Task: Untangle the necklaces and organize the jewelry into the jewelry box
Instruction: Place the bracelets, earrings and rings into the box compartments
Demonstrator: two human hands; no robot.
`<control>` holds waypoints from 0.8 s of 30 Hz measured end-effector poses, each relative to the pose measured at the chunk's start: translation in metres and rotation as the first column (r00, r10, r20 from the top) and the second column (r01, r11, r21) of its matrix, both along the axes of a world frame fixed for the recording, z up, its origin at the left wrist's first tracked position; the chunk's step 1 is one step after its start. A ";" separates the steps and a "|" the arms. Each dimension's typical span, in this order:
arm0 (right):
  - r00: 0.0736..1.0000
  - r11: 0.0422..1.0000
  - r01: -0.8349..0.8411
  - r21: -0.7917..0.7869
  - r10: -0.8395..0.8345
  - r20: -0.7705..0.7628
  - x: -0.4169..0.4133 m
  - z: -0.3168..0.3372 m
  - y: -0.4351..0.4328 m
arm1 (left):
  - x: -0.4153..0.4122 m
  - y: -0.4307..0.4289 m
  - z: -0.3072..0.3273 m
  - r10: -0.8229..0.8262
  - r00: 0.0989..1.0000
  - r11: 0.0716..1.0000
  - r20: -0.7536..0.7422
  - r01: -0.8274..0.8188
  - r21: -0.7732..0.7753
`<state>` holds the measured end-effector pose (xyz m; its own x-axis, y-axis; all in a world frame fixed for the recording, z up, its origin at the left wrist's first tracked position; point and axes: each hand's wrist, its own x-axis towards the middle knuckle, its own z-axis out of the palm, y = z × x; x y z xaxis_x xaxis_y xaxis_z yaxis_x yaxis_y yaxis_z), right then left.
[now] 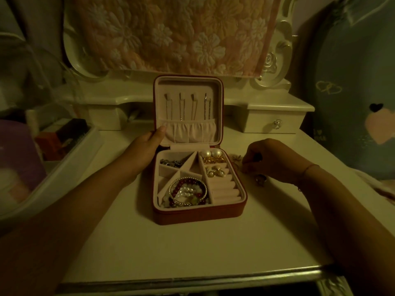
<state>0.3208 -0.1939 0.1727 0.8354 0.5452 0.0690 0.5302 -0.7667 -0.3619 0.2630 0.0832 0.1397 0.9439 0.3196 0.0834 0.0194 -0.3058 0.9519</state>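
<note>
- the jewelry box (199, 214) sits open in the middle of the white counter (171, 242), with its lid (190, 84) upright at the back.
- thin necklaces (181, 107) hang straight from hooks inside the lid, and their ends drop into a gathered pouch.
- the left hand (147, 150) holds the lid by its left edge. the thumb lies on the inner rim and the other fingers are hidden behind.
- the right hand (263, 159) is curled, fingertips down, over small loose jewelry (236, 158) on the counter just right of the box. i cannot tell whether it pinches a piece. a ring (261, 180) lies just beside it, nearer the camera.
- in the tray, beaded bracelets (188, 192) fill the front-left compartment and dark charms (172, 163) sit back-left. big pearl earrings (210, 153) lie back-right, and pearl studs (214, 170) rest on the far ring rolls (224, 189); the nearer rolls are bare.
- handling, as a judgement: the loose pieces look tiny, light, hard and slippery, so a fingertip pinch on a band or post should suit them.
- the chains look limp and quick to snag, so they are best lifted near the clasp.
- the box looks light and padded, so the lid probably wants steadying.
- the counter is smooth and pale with a silvery front trim, so small bits could skid or roll.
- the room is dim and yellowish. a floral cloth (177, 33) drapes over a carved white frame, a small drawer (271, 124) with a clear knob stands at the back right, and a white bin (70, 159) sits at the left.
</note>
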 end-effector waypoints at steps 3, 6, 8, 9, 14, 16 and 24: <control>1.000 0.999 0.006 0.043 -0.006 0.014 -0.003 0.004 0.001 | 0.000 0.000 0.000 -0.005 1.000 1.000 -0.007 0.005 -0.001; 0.999 0.975 0.001 0.224 0.009 -0.041 -0.011 0.010 0.004 | 0.000 0.000 0.000 0.003 1.000 1.000 0.000 -0.003 0.002; 0.990 0.928 -0.031 0.370 0.080 -0.117 -0.021 0.016 0.008 | 0.001 0.001 0.000 0.002 1.000 1.000 0.002 -0.002 0.004; 0.982 0.907 -0.063 0.417 0.131 -0.137 -0.025 0.018 0.011 | 0.001 0.002 0.000 0.004 1.000 1.000 0.000 -0.004 0.003; 0.965 0.875 -0.167 0.455 0.240 -0.106 -0.040 0.020 0.022 | 0.002 0.003 0.000 -0.001 1.000 1.000 -0.006 0.001 0.005; 0.975 0.857 -0.147 0.494 0.209 -0.073 -0.042 0.019 0.025 | 0.001 0.002 0.001 -0.005 1.000 1.000 -0.006 0.005 0.014; 0.977 0.916 -0.163 0.367 0.099 0.187 -0.057 0.011 0.036 | 0.001 -0.002 0.003 -0.006 1.000 1.000 0.004 0.006 0.008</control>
<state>0.2636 -0.1579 0.1840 0.7187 0.5548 0.4192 0.6917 -0.5089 -0.5124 0.2638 0.0814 0.1428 0.9453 0.3136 0.0899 0.0138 -0.3137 0.9494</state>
